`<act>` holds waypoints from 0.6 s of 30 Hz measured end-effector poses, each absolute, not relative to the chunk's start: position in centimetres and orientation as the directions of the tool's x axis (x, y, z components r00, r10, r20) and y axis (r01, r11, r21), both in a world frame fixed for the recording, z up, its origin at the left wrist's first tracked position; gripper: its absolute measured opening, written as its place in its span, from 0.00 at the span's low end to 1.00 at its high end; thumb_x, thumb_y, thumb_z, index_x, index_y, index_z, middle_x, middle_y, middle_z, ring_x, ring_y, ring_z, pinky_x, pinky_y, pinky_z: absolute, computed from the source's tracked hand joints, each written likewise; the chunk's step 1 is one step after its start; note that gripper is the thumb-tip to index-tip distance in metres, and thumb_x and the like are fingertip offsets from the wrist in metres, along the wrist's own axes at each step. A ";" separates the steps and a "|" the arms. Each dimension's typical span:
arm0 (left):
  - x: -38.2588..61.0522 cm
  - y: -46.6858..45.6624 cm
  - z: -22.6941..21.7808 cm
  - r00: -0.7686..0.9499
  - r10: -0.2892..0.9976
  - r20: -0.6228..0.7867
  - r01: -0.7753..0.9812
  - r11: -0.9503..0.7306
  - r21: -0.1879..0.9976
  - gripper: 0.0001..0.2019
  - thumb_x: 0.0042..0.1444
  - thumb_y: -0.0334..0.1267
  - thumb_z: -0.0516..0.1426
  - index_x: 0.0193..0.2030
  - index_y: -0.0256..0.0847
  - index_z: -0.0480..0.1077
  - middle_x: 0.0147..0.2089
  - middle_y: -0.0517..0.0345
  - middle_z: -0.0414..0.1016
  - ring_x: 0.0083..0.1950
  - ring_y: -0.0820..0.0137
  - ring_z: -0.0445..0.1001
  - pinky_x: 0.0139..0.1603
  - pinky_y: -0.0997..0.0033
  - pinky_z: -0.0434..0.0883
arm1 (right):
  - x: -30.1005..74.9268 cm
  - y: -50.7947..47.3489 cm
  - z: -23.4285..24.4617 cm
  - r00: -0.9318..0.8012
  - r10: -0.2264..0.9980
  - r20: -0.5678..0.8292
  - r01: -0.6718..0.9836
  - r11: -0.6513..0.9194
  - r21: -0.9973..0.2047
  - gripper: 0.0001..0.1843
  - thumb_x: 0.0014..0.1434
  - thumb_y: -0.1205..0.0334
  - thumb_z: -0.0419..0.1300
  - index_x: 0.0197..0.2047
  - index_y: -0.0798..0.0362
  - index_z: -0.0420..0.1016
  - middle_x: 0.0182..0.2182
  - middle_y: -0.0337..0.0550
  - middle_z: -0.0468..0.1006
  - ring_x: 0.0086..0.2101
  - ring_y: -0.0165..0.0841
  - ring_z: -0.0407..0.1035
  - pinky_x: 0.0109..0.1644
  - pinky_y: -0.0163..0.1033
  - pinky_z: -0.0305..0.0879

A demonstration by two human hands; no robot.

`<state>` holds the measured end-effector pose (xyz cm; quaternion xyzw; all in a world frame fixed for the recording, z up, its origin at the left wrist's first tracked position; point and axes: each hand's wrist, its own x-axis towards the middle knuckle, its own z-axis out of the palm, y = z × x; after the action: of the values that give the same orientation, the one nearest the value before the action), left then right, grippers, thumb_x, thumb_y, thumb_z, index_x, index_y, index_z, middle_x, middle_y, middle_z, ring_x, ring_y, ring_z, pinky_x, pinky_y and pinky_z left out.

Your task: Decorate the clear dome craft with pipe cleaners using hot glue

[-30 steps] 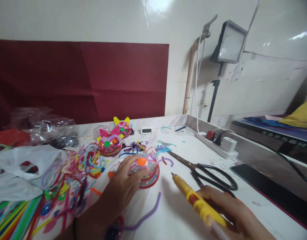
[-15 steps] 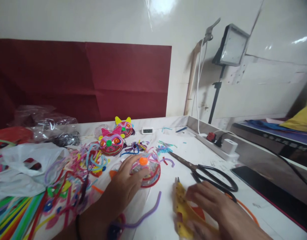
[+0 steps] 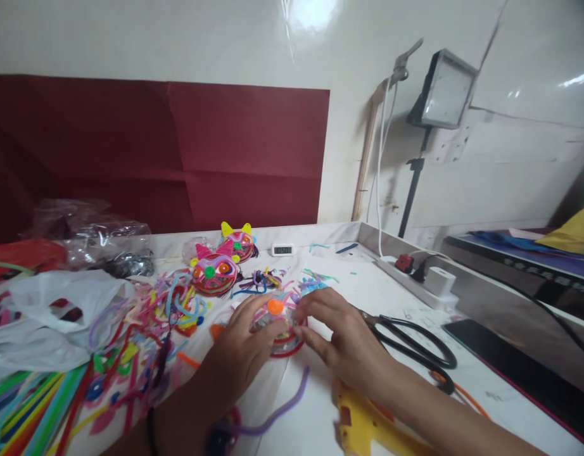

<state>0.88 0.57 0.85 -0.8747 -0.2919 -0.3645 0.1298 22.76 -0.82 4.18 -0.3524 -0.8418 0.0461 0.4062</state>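
Note:
My left hand (image 3: pixel 242 351) rests on the left side of a round craft piece (image 3: pixel 281 326) of coiled pipe cleaners with an orange pompom on top, fingers curled against it. My right hand (image 3: pixel 342 335) touches the same piece from the right, fingers bent around its rim. A yellow glue gun (image 3: pixel 363 424) lies on the white table (image 3: pixel 320 411) under my right forearm, out of my grip. A purple pipe cleaner (image 3: pixel 282 405) lies just in front of the craft piece.
Two finished cat-face pieces (image 3: pixel 216 269) sit farther back. Black scissors (image 3: pixel 410 339) lie right of my right hand. Loose pipe cleaners (image 3: pixel 130 342) and plastic bags (image 3: pixel 49 310) cover the left. A small clock (image 3: pixel 282 249), power strip (image 3: pixel 425 278) and a lamp stand (image 3: pixel 444 88) are behind.
My right hand has put down the yellow glue gun and moved left onto the round craft piece. My left hand has stayed on the piece.

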 end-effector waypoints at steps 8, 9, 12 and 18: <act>1.0 0.5 1.1 0.573 0.416 0.706 0.591 -0.807 -0.005 0.14 0.64 0.28 0.48 0.51 0.45 0.69 0.62 0.46 0.60 0.62 0.59 0.65 0.59 0.56 0.71 | 22.5 -0.1 4.1 -0.424 0.619 0.661 0.591 0.742 -0.316 0.04 0.59 0.69 0.63 0.37 0.53 0.72 0.36 0.46 0.75 0.39 0.40 0.68 0.44 0.46 0.64; 1.0 0.5 1.1 0.573 0.423 0.702 0.593 -0.805 0.002 0.15 0.64 0.28 0.48 0.52 0.45 0.68 0.63 0.46 0.60 0.62 0.59 0.65 0.59 0.55 0.70 | 22.5 0.0 4.1 -0.420 0.626 0.657 0.596 0.737 -0.320 0.05 0.58 0.70 0.64 0.37 0.53 0.72 0.36 0.46 0.75 0.39 0.40 0.68 0.44 0.46 0.64; 0.9 0.5 1.1 0.574 0.438 0.692 0.600 -0.800 0.008 0.15 0.64 0.29 0.47 0.52 0.45 0.68 0.63 0.46 0.59 0.62 0.59 0.65 0.59 0.55 0.70 | 22.2 0.1 4.4 -0.405 0.654 0.639 0.615 0.712 -0.338 0.09 0.55 0.72 0.65 0.39 0.53 0.72 0.37 0.45 0.74 0.40 0.40 0.68 0.45 0.46 0.65; 0.8 0.7 0.9 0.566 0.449 0.691 0.619 -0.785 0.003 0.15 0.64 0.28 0.47 0.52 0.45 0.69 0.62 0.46 0.59 0.61 0.59 0.66 0.58 0.55 0.70 | 21.8 0.3 5.4 -0.396 0.692 0.604 0.645 0.678 -0.354 0.16 0.52 0.74 0.66 0.43 0.53 0.71 0.43 0.48 0.75 0.44 0.42 0.66 0.49 0.48 0.64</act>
<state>0.85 0.68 0.94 -0.8766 -0.3047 -0.3525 0.1206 21.76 0.34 5.42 -0.4002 -0.8349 0.0313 0.3765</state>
